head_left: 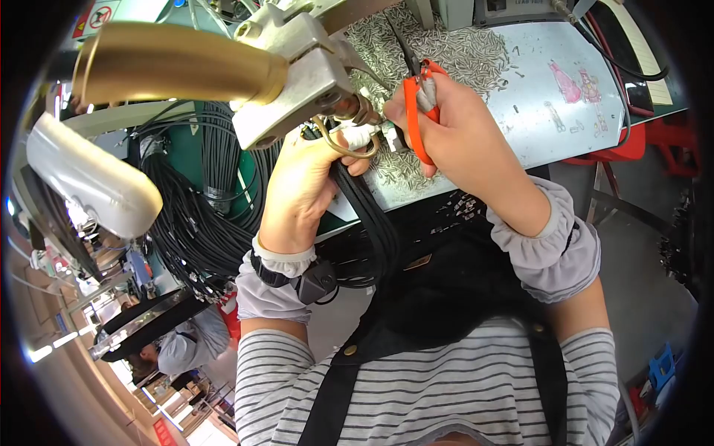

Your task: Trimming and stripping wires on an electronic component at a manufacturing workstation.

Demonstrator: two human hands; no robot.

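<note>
Workshop background bends along the left rim, where a person in pale clothing shows in the distance. Nearer are a white rounded cover and a brass-coloured cylinder, its end seated in a metal clamp. Below them lies a heap of black cables, whose loops could snag and tug if pulled. Just beneath the clamp, the left hand is curled around hanging cables that drop toward the lap; their upper ends are hidden, and a slack grip could let one slip. A bent metal tube passes close to those fingers and might knock or pinch them. Between the hands sits a small pale plug; I cannot tell which fingers touch it. The right hand is wrapped around orange-handled pliers, tips pointing away, so fine fingering may be clumsy. Swinging those tips could scatter the loose metal pins across the metal sheet or off its edge.
</note>
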